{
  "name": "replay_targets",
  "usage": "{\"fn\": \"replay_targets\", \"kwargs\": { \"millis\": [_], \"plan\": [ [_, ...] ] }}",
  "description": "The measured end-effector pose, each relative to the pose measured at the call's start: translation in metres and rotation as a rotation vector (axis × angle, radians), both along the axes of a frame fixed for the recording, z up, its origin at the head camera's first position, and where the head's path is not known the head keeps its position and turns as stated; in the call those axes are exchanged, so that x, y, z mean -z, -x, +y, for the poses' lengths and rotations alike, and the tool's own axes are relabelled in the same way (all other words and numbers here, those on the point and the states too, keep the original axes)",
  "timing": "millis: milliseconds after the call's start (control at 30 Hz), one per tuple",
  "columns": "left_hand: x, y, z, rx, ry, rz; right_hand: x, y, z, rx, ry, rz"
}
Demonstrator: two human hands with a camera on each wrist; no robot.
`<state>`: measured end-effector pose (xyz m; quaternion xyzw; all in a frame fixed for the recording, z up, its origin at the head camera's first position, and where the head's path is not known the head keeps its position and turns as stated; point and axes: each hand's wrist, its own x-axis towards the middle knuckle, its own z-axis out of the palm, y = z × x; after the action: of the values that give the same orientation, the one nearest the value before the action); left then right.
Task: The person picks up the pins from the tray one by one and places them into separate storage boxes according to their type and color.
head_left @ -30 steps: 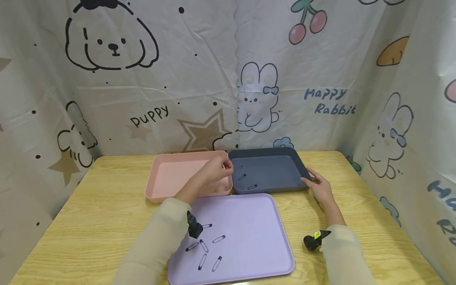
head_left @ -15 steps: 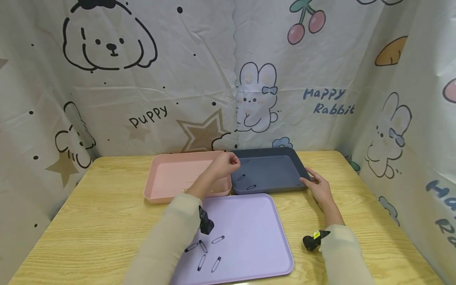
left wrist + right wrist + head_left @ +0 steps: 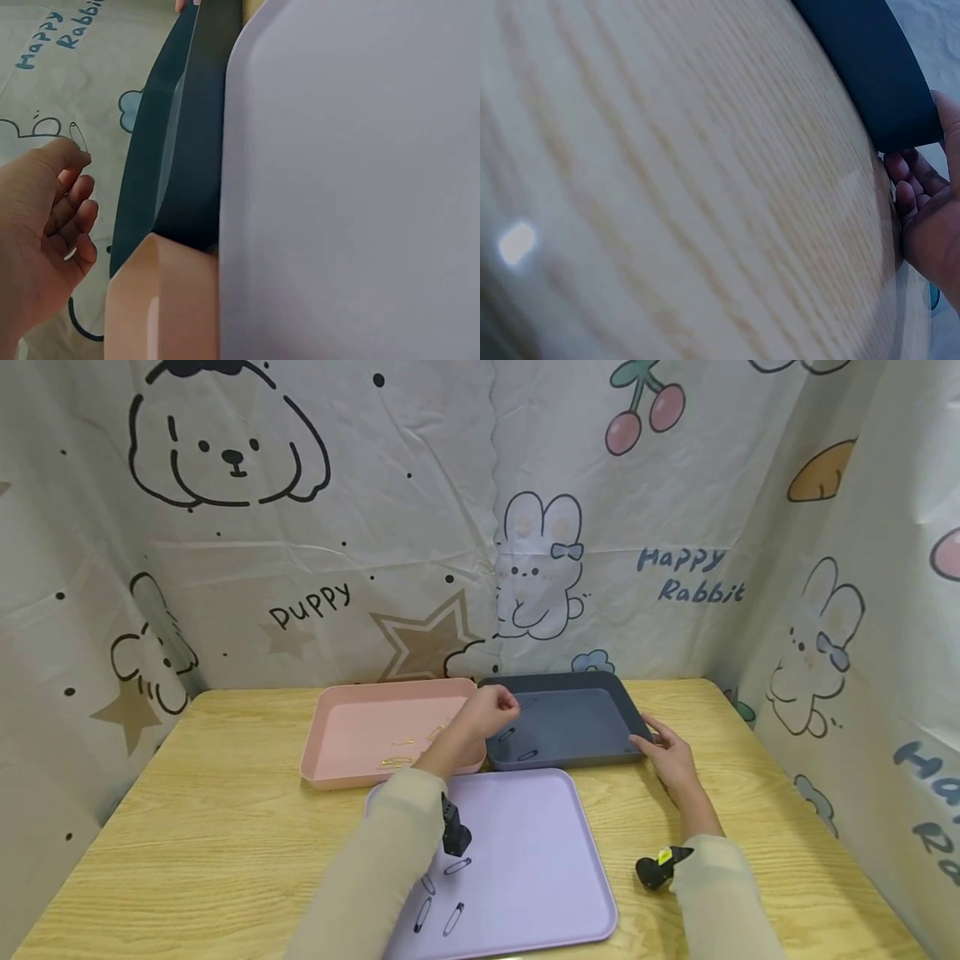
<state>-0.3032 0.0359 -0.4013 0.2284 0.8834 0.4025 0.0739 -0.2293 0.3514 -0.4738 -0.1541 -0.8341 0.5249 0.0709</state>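
Three trays sit on the wooden worktop (image 3: 187, 793): a pink tray (image 3: 360, 735) at the back left, a dark grey tray (image 3: 592, 714) touching it on the right, and a lilac tray (image 3: 540, 860) nearest the person; the sorting looks partly done, judging by how the pins lie. The left hand (image 3: 486, 714) hangs over the near-left corner of the dark grey tray, pinching one dark safety pin (image 3: 77, 136) between thumb and fingertip, the other fingers loosely curled; two dark pins (image 3: 517, 743) already lie on that tray's floor, and a few gold pins (image 3: 408, 747) rest in the pink tray. About four dark pins on the lilac tray (image 3: 442, 897) are left near its front-left part, some partly hidden by the sleeve; no gold ones show there. The right hand (image 3: 667, 758) rests against the dark grey tray's right-hand corner, fingers lightly bent and touching its outer wall, steadying rather than gripping it.
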Motion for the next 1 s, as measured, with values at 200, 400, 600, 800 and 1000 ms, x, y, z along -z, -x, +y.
{"fn": "replay_targets", "kwargs": {
  "millis": [200,400,600,800,1000],
  "plan": [
    [0.008,-0.003,0.007,-0.012,-0.003,-0.038,0.0,0.0,-0.001,0.003,-0.002,-0.003],
    [0.015,-0.005,0.009,-0.039,-0.035,-0.085,-0.001,-0.001,-0.002,0.001,0.005,-0.008],
    [0.018,-0.008,0.008,-0.067,-0.082,-0.12,-0.002,-0.001,-0.002,-0.01,0.021,-0.015],
    [0.021,-0.008,0.009,-0.069,-0.062,-0.106,-0.001,0.0,-0.001,-0.006,0.028,-0.011],
    [0.022,-0.008,0.01,-0.067,-0.05,-0.065,-0.003,0.0,-0.002,-0.001,0.021,-0.012]
  ]
}}
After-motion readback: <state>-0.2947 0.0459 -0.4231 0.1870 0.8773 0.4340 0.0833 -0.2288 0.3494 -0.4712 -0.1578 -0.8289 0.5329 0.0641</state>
